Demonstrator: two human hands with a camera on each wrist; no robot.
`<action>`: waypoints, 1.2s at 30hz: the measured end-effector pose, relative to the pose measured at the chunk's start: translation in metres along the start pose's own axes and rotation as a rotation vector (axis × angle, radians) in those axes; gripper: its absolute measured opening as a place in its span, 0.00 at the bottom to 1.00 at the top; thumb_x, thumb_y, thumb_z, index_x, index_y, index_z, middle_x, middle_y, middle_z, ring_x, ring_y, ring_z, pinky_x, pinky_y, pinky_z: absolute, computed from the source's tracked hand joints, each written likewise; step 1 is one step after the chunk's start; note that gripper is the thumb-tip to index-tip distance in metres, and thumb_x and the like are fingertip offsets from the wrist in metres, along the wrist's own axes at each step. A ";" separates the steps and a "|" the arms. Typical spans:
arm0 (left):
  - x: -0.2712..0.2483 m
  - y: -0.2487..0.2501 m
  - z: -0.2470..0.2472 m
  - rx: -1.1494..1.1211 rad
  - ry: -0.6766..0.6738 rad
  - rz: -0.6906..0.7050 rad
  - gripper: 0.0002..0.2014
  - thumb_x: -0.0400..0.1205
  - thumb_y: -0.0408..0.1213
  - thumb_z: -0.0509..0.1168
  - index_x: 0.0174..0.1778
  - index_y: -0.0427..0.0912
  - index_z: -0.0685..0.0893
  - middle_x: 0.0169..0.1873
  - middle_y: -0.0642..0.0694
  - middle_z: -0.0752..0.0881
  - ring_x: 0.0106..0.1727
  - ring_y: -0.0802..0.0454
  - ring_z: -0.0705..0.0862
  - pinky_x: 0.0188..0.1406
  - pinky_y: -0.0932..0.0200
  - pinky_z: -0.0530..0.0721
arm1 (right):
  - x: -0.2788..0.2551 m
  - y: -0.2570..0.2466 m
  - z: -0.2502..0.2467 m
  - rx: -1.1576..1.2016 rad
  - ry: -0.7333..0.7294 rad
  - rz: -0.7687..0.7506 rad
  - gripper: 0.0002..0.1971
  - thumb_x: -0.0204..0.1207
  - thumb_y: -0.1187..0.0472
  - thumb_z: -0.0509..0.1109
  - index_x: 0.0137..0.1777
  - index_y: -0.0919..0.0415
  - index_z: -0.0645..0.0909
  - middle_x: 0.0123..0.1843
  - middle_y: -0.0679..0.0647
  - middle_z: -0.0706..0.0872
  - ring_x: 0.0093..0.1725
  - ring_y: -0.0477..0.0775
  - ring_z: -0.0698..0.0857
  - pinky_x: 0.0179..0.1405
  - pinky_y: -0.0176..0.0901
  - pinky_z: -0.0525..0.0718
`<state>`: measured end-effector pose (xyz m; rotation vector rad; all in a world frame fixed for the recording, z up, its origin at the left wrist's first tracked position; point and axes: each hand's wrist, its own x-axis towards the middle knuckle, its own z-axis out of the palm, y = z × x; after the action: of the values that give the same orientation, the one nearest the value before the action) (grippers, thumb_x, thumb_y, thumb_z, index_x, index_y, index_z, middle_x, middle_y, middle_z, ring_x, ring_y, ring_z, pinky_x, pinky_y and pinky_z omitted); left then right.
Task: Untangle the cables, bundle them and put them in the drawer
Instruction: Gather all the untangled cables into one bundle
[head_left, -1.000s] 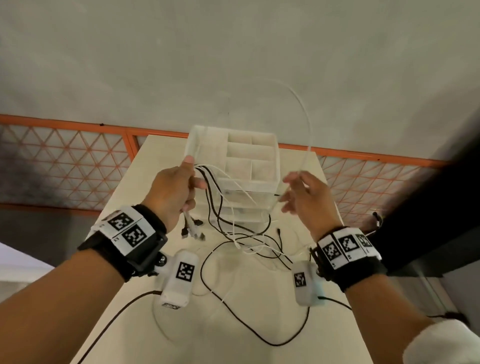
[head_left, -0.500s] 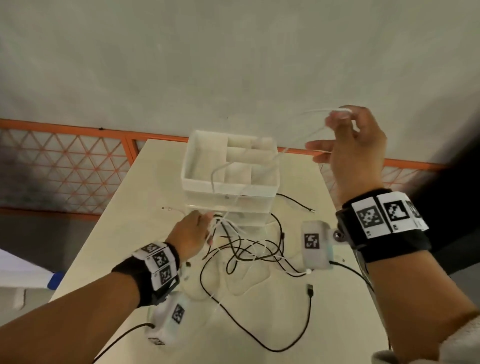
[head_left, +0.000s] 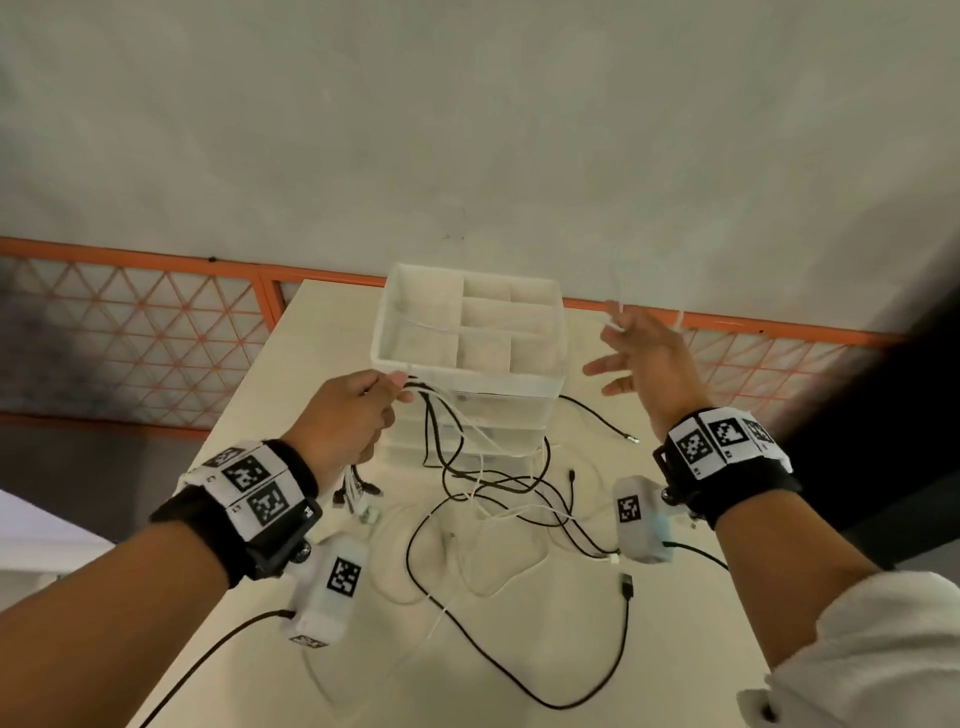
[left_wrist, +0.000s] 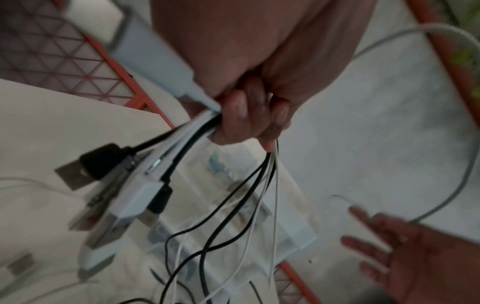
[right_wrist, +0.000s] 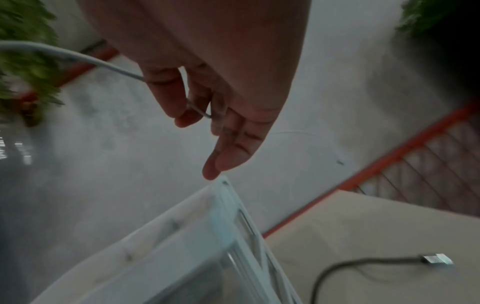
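Observation:
My left hand (head_left: 358, 410) grips a bundle of black and white cables just in front of the white drawer unit (head_left: 457, 374). In the left wrist view my left hand's fingers (left_wrist: 241, 123) curl round the cables, and their USB plugs (left_wrist: 91, 168) hang below the fist. The rest of the cables (head_left: 509, 493) lie tangled on the table (head_left: 675, 649). My right hand (head_left: 639, 358) hovers at the unit's right side with fingers spread. Its thumb and index finger pinch a thin white cable (right_wrist: 52, 49), which loops away through the air (left_wrist: 462, 160).
The unit has an open compartment tray on top and clear drawers beneath, all closed. A loose black USB plug (head_left: 627, 587) lies near the right table edge. An orange mesh railing (head_left: 156, 338) runs behind the narrow table, and grey floor lies beyond.
My right hand, raised high with the white cable half a second ago, has come down beside the unit. My left hand rose from the table to the unit's front.

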<state>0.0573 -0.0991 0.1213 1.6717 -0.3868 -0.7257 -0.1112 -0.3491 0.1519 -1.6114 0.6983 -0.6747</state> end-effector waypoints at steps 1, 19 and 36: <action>-0.003 0.005 0.001 -0.012 -0.007 0.019 0.16 0.87 0.46 0.62 0.49 0.35 0.86 0.19 0.52 0.66 0.18 0.57 0.57 0.16 0.65 0.55 | -0.003 0.008 -0.003 0.002 -0.014 0.073 0.08 0.84 0.61 0.60 0.47 0.55 0.80 0.67 0.52 0.85 0.40 0.61 0.89 0.35 0.49 0.80; -0.030 0.060 0.054 0.323 -0.211 0.475 0.28 0.87 0.49 0.61 0.34 0.24 0.75 0.21 0.53 0.66 0.20 0.59 0.62 0.20 0.70 0.63 | -0.073 -0.008 0.052 -0.547 -0.432 -0.085 0.09 0.73 0.42 0.77 0.50 0.39 0.84 0.25 0.43 0.82 0.23 0.43 0.78 0.29 0.39 0.78; -0.021 -0.036 0.002 0.861 -0.154 -0.006 0.27 0.88 0.56 0.52 0.35 0.43 0.86 0.32 0.52 0.83 0.30 0.55 0.79 0.30 0.63 0.72 | -0.063 0.112 0.025 -0.764 -0.243 0.202 0.32 0.79 0.58 0.73 0.81 0.40 0.68 0.77 0.54 0.81 0.55 0.58 0.89 0.62 0.41 0.77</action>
<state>0.0350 -0.0792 0.0914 2.4200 -0.8923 -0.7420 -0.1416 -0.2989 0.0346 -2.2239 0.9869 -0.0374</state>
